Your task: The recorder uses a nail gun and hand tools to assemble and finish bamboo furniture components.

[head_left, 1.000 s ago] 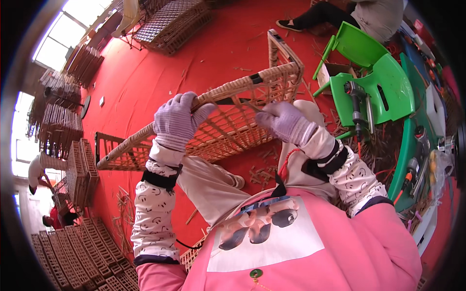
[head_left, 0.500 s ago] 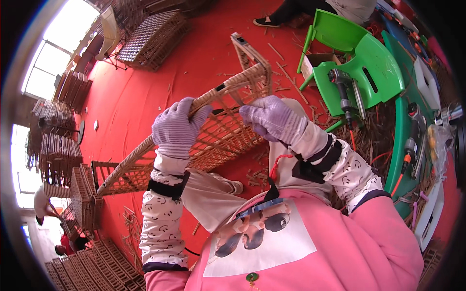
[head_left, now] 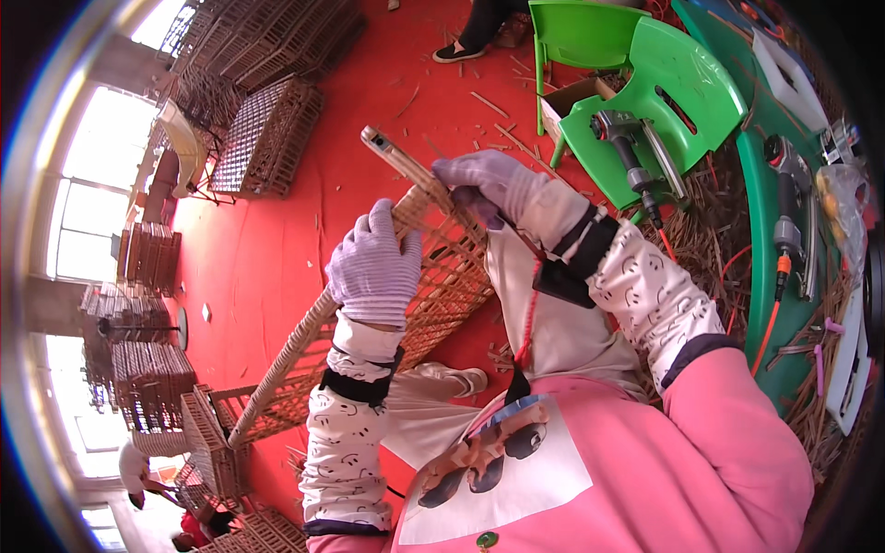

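Red floor [head_left: 369, 101] spreads beneath me, with a green chair [head_left: 687, 83] to my right. The woven basket [head_left: 452, 300] tilts before my legs [head_left: 558, 336]. My left hand [head_left: 376, 265] curls around its rim [head_left: 288, 359]; my right hand [head_left: 498, 189] touches its corner [head_left: 419, 179], though I cannot tell its grip.

A tan wicker frame [head_left: 447, 295] with open latticework slants before the person's legs [head_left: 562, 318]

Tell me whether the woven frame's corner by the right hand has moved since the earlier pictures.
Yes: judged against the green chair bearing the power tool, that corner of the woven frame has shifted away, left and down the picture.
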Demonstrator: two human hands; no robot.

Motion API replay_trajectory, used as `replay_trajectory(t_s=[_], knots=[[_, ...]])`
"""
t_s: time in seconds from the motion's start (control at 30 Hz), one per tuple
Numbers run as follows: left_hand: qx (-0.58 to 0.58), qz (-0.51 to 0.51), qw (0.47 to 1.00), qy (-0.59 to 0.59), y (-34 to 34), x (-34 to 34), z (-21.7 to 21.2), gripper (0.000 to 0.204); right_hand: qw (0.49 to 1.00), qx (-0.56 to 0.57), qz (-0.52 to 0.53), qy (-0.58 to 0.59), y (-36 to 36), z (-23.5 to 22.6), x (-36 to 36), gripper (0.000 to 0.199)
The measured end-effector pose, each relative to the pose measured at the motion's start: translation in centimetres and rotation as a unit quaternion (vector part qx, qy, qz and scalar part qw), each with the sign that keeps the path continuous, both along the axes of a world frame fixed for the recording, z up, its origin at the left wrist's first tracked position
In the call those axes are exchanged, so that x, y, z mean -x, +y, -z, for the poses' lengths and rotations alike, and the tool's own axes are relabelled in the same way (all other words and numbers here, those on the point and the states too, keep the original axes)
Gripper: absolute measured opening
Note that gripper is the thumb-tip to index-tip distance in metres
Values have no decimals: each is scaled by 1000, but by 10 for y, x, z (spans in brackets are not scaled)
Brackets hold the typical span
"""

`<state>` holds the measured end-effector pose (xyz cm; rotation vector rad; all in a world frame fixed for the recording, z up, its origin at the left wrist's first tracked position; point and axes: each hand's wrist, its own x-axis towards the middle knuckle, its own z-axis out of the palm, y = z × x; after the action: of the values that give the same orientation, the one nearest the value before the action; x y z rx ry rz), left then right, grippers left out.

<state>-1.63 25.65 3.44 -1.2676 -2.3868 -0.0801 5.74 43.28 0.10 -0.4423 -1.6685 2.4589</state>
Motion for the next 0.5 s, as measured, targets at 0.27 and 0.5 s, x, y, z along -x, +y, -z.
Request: replay_trajectory(t_s=[0.27, 0.5], knots=[[1, -20, 999, 47, 3, -5, 6, 41, 979, 187, -80, -22, -4, 9, 4, 23], [11, 17, 1000, 10, 5, -7, 0, 46, 996, -71, 51, 10, 0, 14, 8, 34]])
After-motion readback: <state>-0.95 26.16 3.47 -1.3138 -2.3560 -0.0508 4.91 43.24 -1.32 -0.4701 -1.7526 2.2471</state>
